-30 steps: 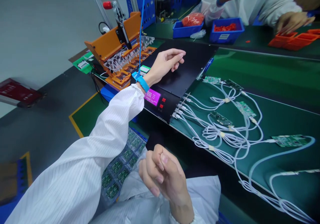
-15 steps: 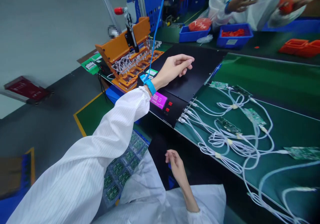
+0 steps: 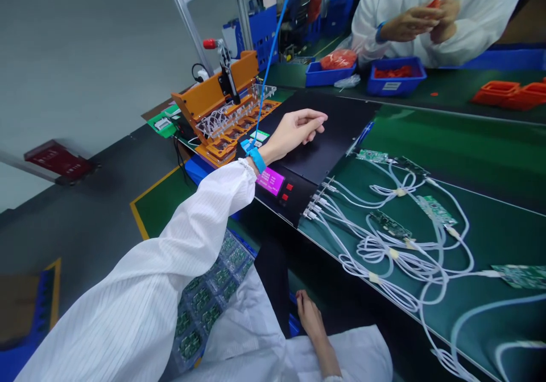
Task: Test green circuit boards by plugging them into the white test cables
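Note:
My left hand [image 3: 301, 129], with a blue wrist strap [image 3: 256, 159], is over the black top of a test box [image 3: 336, 137]. Its fingers are loosely curled with the thumb against them, and nothing shows in them; I cannot tell whether it touches the box. Low near my lap is my right hand [image 3: 310, 316], its fingers bent together and partly turned from view, with nothing visible in them. Beside the left wrist, the box has a lit magenta screen [image 3: 271, 182] and red buttons [image 3: 285, 196]. White cables [image 3: 384, 245] run from its side to several green circuit boards [image 3: 435, 208].
An orange clamp fixture [image 3: 217, 98] with a red-tipped lever stands behind the box. Trays of circuit boards [image 3: 209, 302] lie by my lap. Across the bench, a person in white handles an orange part [image 3: 434, 4] near a blue bin [image 3: 394, 86]. Orange trays [image 3: 497, 95] sit at right.
The view has tilted slightly. My right hand has sunk lower, while my left stays over the box. The person opposite has brought both hands together around the orange part.

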`<state>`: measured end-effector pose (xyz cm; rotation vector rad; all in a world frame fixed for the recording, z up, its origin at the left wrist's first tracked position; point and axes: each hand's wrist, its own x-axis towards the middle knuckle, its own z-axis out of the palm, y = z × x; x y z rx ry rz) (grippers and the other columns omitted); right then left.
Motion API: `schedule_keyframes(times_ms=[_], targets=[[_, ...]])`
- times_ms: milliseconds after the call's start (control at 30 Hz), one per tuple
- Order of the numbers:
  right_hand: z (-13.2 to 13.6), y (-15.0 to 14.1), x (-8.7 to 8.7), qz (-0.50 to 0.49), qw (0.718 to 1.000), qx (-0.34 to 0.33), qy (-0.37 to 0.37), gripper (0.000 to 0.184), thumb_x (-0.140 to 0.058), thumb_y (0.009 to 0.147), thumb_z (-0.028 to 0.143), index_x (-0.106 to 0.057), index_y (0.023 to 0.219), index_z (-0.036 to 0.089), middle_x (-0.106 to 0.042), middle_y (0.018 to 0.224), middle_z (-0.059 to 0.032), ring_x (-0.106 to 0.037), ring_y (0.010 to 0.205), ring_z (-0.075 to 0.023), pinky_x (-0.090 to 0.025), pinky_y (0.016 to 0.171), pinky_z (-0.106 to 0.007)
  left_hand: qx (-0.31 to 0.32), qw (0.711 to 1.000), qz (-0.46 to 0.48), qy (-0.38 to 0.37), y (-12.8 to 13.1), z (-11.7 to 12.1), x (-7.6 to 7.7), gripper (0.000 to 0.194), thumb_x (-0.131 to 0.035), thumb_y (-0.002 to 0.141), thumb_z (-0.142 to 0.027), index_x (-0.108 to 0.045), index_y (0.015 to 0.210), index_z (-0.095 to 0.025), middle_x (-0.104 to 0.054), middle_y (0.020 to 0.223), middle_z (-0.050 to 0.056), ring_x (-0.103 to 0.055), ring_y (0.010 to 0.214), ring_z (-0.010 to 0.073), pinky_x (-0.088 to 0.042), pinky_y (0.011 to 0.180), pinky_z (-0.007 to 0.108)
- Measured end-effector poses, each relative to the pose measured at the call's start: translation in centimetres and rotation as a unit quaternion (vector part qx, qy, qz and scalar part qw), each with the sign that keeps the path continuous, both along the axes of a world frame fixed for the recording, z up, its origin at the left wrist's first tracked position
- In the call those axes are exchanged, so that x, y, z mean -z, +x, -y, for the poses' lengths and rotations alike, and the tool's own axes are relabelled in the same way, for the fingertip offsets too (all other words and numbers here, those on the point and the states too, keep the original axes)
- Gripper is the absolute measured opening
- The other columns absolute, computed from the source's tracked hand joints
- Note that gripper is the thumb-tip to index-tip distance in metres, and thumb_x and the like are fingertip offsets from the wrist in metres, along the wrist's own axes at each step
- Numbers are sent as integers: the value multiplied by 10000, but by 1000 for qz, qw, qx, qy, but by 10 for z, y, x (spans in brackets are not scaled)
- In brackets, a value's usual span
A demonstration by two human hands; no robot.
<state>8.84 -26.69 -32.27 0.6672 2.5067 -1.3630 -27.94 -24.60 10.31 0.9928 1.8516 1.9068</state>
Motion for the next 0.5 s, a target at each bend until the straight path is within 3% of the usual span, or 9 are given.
schedule_keyframes(times_ms=[267,500], targets=[[-1,-1,13,-22,999,21,-20,386,-371,893,499,-675,875,262,-771,963,-83,-763,936,-291,-546,781,-354,2,1000,5,7,-4,0,3,71,-727,945,-187,-729,987,-129,-688,770,5,-536,543,30,-395,514,166],[-4,2,18,-12,999,39,-16,396,-413,798,555,-679,761,263,-736,781,-60,-738,804,-295,-489,696,-360,3,1000,-3,6,-3,1,3,57,-702,962,-177,-724,982,-127,-685,762,0,-533,537,27,-386,505,166]])
